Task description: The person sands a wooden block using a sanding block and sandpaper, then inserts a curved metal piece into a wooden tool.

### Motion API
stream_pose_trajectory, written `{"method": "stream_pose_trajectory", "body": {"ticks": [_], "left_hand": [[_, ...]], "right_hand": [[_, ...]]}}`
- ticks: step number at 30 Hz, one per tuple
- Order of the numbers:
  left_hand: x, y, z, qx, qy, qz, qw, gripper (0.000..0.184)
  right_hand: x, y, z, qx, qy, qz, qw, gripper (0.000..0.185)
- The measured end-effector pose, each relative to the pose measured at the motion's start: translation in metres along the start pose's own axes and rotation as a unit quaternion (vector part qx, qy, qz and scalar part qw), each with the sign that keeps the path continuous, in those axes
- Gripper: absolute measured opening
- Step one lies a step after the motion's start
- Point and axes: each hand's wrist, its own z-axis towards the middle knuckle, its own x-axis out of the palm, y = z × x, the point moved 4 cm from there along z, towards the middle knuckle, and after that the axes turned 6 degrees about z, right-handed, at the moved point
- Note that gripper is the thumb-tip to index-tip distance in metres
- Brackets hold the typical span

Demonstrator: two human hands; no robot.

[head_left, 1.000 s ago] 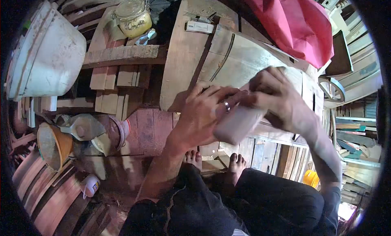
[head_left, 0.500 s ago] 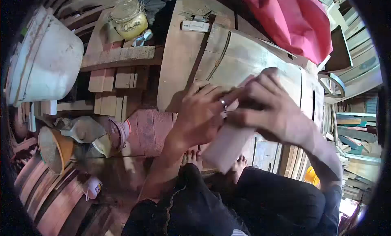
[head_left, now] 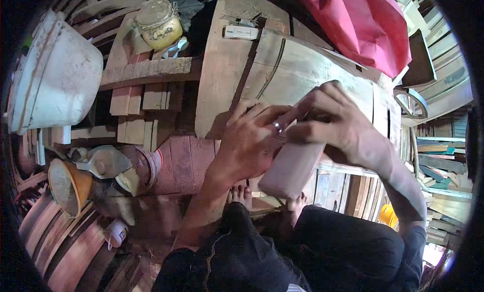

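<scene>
A pale, smooth, rectangular block (head_left: 292,171) with rounded corners is held over the workbench edge, its near end pointing down towards my knees. My left hand (head_left: 252,138), with a ring on one finger, is closed around the block's left side and far part. At the block's far end, my right hand (head_left: 343,125) has its fingers curled and its thumb lying across the top. The right fingertips are slightly blurred, and whatever sits between the two hands is hidden. Beneath both hands lies a wooden board (head_left: 302,65) on the bench.
A dark thin strip (head_left: 272,70) and a small white box (head_left: 241,32) lie on the boards. Red cloth (head_left: 363,30) covers the far right. To the left are a white tub (head_left: 60,75), a jar (head_left: 160,27), an orange-rimmed bowl (head_left: 83,186) and a white cup (head_left: 116,234).
The block has tilted slightly, its near end rising and shifting right. My right hand has moved a little, with less blur now. My left hand stays nearly in place.
</scene>
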Motion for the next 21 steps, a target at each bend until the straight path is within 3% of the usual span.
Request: {"method": "stream_pose_trajectory", "body": {"ticks": [2,6,8,11,16,18,21], "left_hand": [[-0.008,-0.005,0.001,-0.023,-0.016,-0.041,0.999,0.062],[-0.008,-0.005,-0.003,-0.053,-0.019,-0.078,0.995,0.056],[-0.007,-0.003,-0.001,-0.041,0.011,-0.078,0.996,0.050],[-0.001,-0.002,-0.001,-0.007,0.009,0.001,1.000,0.048],[-0.011,-0.006,0.000,-0.054,-0.034,-0.061,0.996,0.046],[-0.008,-0.002,-0.001,-0.054,-0.001,-0.049,0.997,0.048],[-0.005,-0.001,-0.002,-0.035,-0.004,-0.048,0.998,0.054]], "right_hand": [[-0.002,-0.017,-0.003,0.023,-0.027,-0.014,0.999,0.049],[0.000,-0.017,-0.007,0.053,-0.002,-0.017,0.998,0.043],[0.001,0.000,-0.001,0.034,0.022,0.058,0.997,0.040],[0.006,-0.003,-0.004,0.016,0.007,0.062,0.998,0.043],[-0.002,-0.025,-0.005,0.084,-0.023,0.009,0.996,0.043],[0.001,-0.015,-0.004,0.044,-0.056,0.001,0.997,0.046],[0.005,0.006,-0.001,-0.010,-0.016,0.010,1.000,0.045]]}}
